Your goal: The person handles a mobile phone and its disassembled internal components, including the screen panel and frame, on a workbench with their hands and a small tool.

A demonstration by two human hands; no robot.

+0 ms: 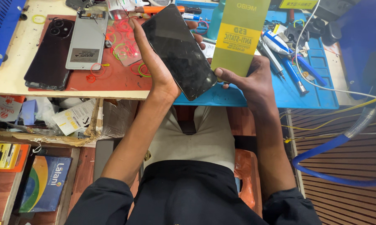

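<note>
While the black phone screen is held tilted above the bench's front edge, it is gripped along its left side by the left hand, fingers curled behind it. A yellow-green plastic pry card is pinched at its lower end by the right hand, thumb closed on it, just right of the screen, over the blue mat. Toward the bench's left end, a phone back cover & grey frame lie on the red mat.
</note>
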